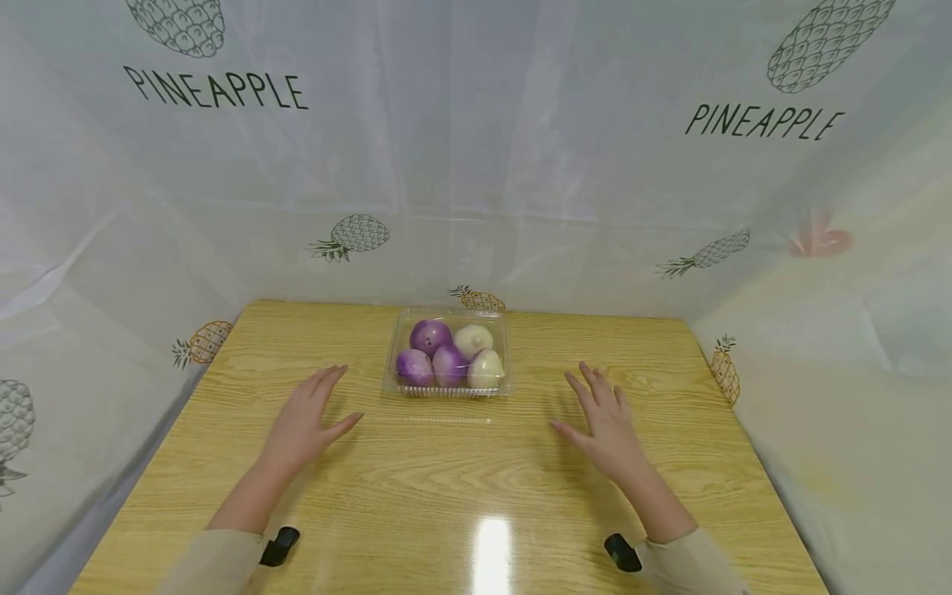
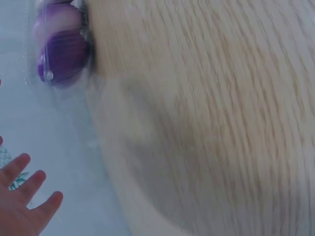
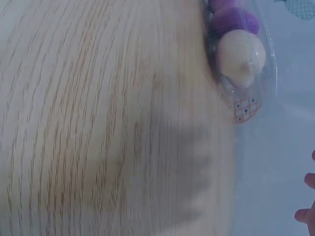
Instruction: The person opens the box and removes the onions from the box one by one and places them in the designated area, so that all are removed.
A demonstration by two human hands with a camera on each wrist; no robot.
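A clear plastic clamshell box [image 1: 449,392] sits at the back middle of the table. Inside it lie purple onions [image 1: 430,337] and white onions [image 1: 486,369], with the purple ones mostly on the left. To the box's left, my left hand [image 1: 303,421] hovers with its fingers spread and touches nothing. My right hand [image 1: 608,430] is held likewise on the other side, apart from the box. In the left wrist view, fingers [image 2: 30,189] show at the lower left; the right wrist view catches only a few fingertips [image 3: 311,180] at its edge.
The wooden table [image 1: 416,496] ends at the back against a hanging white sheet [image 1: 521,182] printed with pineapples, which also closes in both sides. A black wrist strap [image 1: 280,546] is on the left arm, another strap [image 1: 622,552] on the right.
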